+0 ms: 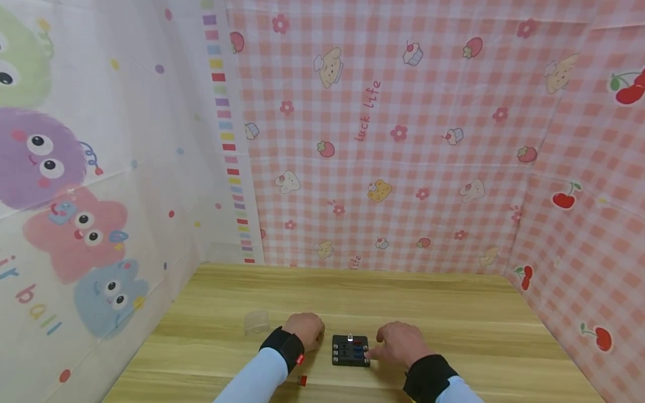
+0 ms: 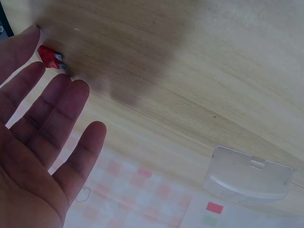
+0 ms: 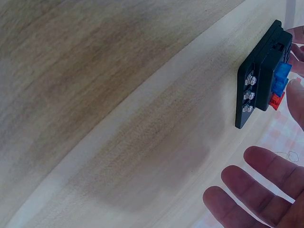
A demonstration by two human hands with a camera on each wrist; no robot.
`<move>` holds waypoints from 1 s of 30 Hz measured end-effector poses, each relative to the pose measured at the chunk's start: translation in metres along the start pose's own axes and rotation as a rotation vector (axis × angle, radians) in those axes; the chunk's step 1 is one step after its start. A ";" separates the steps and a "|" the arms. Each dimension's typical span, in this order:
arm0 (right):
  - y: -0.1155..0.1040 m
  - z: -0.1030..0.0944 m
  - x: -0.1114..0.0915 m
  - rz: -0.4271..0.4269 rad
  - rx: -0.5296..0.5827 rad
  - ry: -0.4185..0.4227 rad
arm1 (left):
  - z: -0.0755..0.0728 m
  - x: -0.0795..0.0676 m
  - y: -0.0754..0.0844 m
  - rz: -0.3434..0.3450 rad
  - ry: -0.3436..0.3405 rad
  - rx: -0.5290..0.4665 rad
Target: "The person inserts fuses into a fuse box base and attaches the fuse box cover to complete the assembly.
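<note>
Fuse block: black body (image 1: 345, 363) seen flat on the wood-grained tabletop (image 1: 403, 291), between the two hands; metal screws are ranged along both sides, a metal stud (image 1: 350, 337) is set at the far edge
Seated fuses: two blue fuses (image 3: 281, 78) and one red fuse (image 3: 276, 100) are carried in the block's right-hand row, the red farthest from the person
Left hand: held (image 1: 306, 330) just left of the block, fingers parted; grip wide, nothing held
Right hand: placed (image 1: 401, 342) at the block's right, one digit laid up to that edge, other fingers spread; grip loose, nothing seen held; contact cannot be told
Loose fuse: red, metal-pronged (image 2: 48, 57), seen on the tabletop, on the person's side of the left hand
Clear cover: transparent (image 2: 249, 175), set left of the left hand, well apart from the block
Wrists: black wristbands (image 1: 281, 348) are worn over pale sleeves (image 1: 254, 378)
</note>
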State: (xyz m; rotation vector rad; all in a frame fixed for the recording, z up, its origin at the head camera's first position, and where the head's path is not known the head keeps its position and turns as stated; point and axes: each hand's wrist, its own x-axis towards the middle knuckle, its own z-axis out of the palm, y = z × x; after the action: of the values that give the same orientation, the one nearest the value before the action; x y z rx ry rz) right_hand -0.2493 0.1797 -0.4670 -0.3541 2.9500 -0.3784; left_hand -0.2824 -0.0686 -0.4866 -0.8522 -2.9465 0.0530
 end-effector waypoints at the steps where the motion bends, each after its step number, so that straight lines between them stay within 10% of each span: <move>1: 0.000 0.000 0.000 0.002 0.001 -0.002 | 0.000 0.000 0.000 0.000 0.000 0.000; 30: 0.002 0.003 -0.001 0.019 0.012 -0.005 | 0.011 0.003 -0.001 -0.005 0.078 0.040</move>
State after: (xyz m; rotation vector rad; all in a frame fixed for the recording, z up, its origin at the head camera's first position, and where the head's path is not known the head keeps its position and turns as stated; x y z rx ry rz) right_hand -0.2487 0.1814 -0.4703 -0.3251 2.9423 -0.3918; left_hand -0.2868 -0.0680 -0.4973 -0.8219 -2.8653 0.0772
